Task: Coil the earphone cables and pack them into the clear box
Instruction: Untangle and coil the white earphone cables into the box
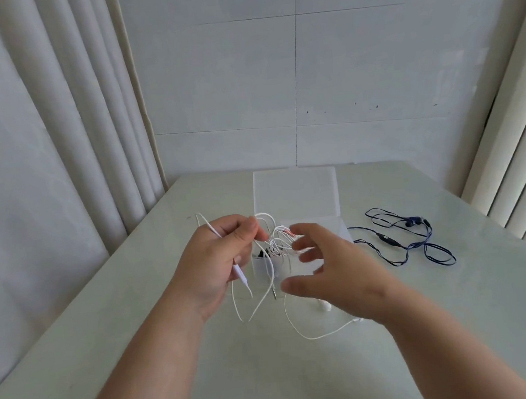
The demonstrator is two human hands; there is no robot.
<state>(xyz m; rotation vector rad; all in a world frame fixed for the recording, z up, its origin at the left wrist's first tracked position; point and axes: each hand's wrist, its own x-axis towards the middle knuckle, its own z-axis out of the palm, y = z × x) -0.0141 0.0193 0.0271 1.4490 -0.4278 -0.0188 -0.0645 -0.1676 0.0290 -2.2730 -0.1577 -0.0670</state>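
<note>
Left hand [219,257] pinches the white cable [318,337] in loose loops just in front of the box [296,193], right hand [334,266] spread and empty; cable looks light, limp, tangle-prone, so I'd grip near the plug.

Clear box [296,193]: I read no label or brand on it.
White earphones [240,274]: I made out no print.
Blue earphones [386,240]: no marking I could read.
Wall [370,62]: a few dark specks, too small for me to read.
</note>
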